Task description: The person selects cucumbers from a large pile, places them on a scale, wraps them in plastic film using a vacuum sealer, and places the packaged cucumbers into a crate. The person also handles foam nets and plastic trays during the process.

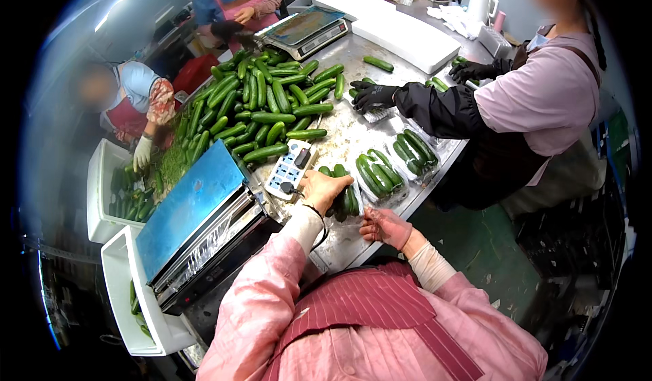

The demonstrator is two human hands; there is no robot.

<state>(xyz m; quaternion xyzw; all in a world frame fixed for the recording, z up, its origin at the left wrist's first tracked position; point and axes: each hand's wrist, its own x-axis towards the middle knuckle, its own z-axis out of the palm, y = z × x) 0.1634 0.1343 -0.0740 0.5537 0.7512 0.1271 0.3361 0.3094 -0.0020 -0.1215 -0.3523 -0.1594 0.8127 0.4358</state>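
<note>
My left hand is laid over a small pack of cucumbers at the near edge of the metal table, its thumb and fingers spread around the pack. My right hand, in a thin pinkish glove, has its fingertips at the near right edge of the same pack's clear wrap. Just right of it lie two packs of cucumbers in clear film, one nearer and one farther. A large heap of loose cucumbers covers the table's middle and left.
A white power strip lies left of my left hand, beside a film-wrapping machine with a blue top. Behind stand a weighing scale and white foam boxes. A co-worker's black-gloved hand is at the right; two more people stand beyond the heap.
</note>
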